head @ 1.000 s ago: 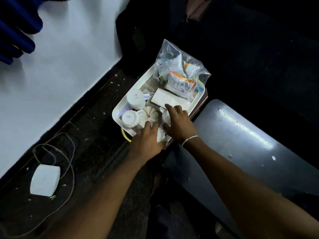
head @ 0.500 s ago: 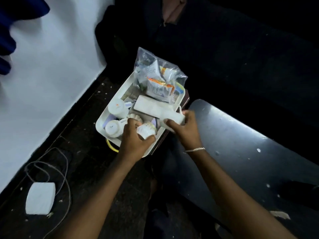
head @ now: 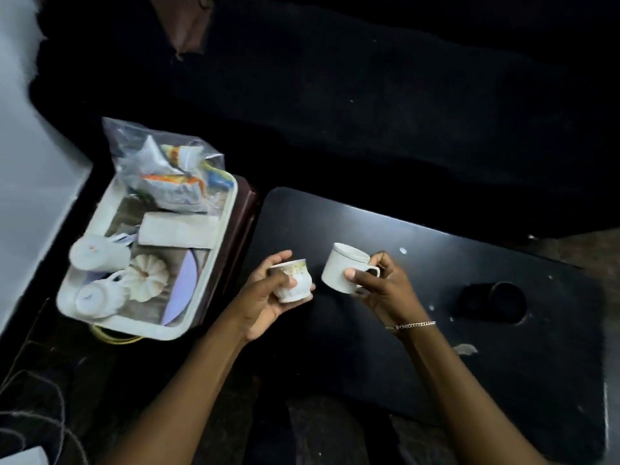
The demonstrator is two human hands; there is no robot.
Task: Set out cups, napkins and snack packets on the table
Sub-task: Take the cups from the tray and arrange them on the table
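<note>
My left hand [head: 265, 298] grips a small patterned white cup [head: 294, 280] above the left end of the dark table [head: 419, 347]. Just to its right, my right hand [head: 382, 290] holds a plain white cup [head: 342, 266] by its handle. A white tray [head: 214, 260] to the left carries two upturned white cups [head: 97, 253], a ribbed white cup [head: 146, 276], a stack of white napkins [head: 177, 229] and a clear bag of snack packets [head: 167, 172].
The tray rests on a dark brown stand [head: 241, 223] beside the table. A round cup-holder hole [head: 500, 302] is sunk in the table at the right. A white wall [head: 30, 182] runs along the left. Cables [head: 40, 417] lie on the floor.
Both hands have lifted a cup each out of the tray and carried them right, over the table. The view has swung right with them.
</note>
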